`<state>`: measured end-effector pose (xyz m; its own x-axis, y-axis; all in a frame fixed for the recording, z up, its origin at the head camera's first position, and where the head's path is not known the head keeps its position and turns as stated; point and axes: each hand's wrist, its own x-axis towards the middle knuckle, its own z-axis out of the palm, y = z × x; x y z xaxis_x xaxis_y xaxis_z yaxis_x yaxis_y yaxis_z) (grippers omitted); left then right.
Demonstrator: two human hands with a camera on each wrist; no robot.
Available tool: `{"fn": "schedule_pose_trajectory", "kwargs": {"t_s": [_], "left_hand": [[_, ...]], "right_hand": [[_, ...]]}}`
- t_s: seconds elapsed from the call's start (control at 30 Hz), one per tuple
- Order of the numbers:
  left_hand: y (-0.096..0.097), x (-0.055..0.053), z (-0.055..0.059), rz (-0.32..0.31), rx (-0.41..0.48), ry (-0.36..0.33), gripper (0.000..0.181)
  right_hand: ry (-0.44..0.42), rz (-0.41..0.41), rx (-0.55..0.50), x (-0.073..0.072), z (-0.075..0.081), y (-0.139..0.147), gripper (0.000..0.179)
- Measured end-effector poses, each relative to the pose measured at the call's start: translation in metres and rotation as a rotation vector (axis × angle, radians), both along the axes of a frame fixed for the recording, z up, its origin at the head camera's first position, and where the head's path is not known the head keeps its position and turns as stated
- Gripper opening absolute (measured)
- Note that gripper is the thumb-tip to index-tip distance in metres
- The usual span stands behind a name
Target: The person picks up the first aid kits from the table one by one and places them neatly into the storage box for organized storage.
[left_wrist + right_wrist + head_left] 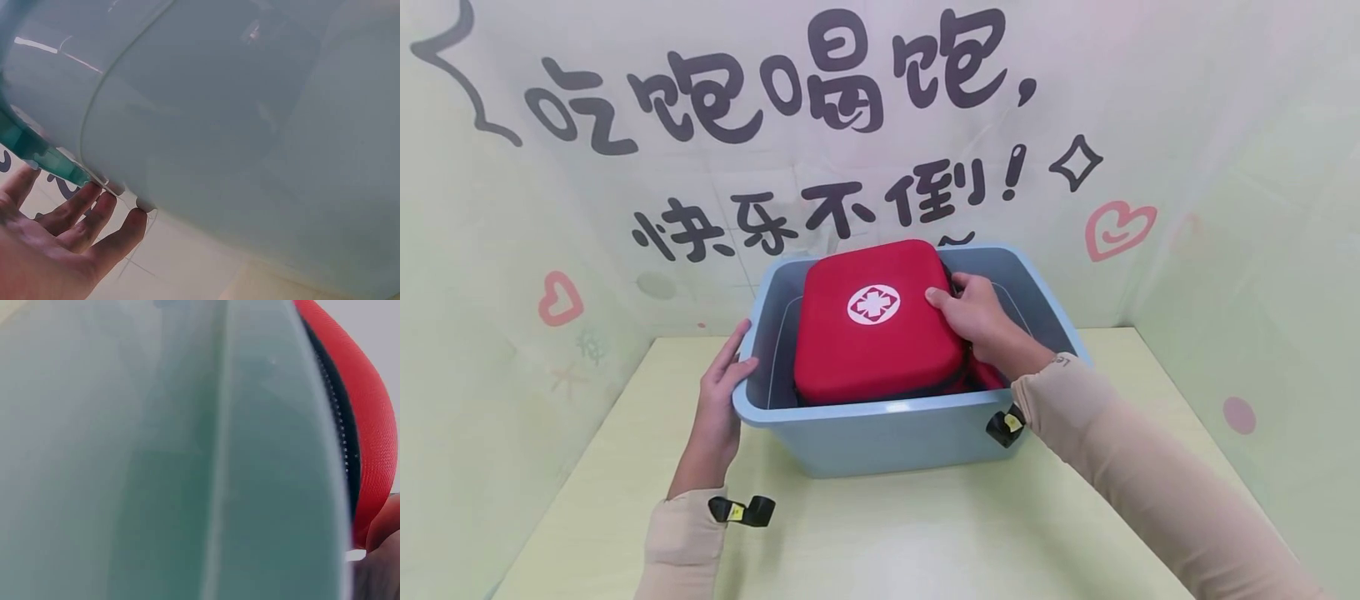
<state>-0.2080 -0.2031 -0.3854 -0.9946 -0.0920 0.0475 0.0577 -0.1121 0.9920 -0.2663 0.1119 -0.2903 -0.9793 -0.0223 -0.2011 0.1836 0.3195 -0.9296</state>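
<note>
A red first aid case (872,350) with a white cross emblem on its lid sits tilted inside a light blue plastic bin (895,442). My right hand (977,321) grips the case's right edge, thumb on the lid and fingers over the black zipped side. In the right wrist view, the case (369,419) rises past the bin's rim, with part of the hand (384,544) against it. At the bin's left end, my left hand (722,400) holds the rim, thumb over the top. Its fingertips (134,222) touch the outer wall in the left wrist view.
The bin stands on a pale yellow table (880,542), close to the back wall sheet (925,167) printed with large dark characters. More red material (988,375) shows beneath the case; its kind is hidden. Black wrist cameras (741,511) are strapped over both sleeves.
</note>
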Motion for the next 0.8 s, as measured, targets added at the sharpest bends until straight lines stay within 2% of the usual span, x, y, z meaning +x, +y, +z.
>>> {"fn": "schedule_pose_trajectory", "kwargs": {"t_s": [0.2,0.4,0.5,0.57,0.7,0.8], "left_hand": [[0.0,-0.001,-0.001,0.007,-0.002,0.011,0.055],[0.0,-0.002,-0.002,0.013,0.005,0.014,0.055],[0.001,-0.002,-0.002,0.005,0.0,0.016,0.055],[0.0,-0.002,-0.002,0.001,-0.004,0.014,0.055],[-0.001,-0.001,-0.002,-0.001,-0.017,0.005,0.055],[-0.001,0.0,-0.002,-0.001,-0.022,-0.001,0.055]], "right_hand": [[0.001,0.011,0.008,0.0,-0.003,-0.001,0.077],[-0.015,0.061,0.008,0.0,-0.005,0.0,0.073],[-0.001,0.082,-0.003,-0.001,0.003,0.006,0.068],[0.037,0.098,0.007,-0.001,0.012,0.012,0.067],[0.101,0.091,0.013,0.0,0.026,0.03,0.067],[0.128,0.075,0.01,-0.001,0.03,0.048,0.067]]}}
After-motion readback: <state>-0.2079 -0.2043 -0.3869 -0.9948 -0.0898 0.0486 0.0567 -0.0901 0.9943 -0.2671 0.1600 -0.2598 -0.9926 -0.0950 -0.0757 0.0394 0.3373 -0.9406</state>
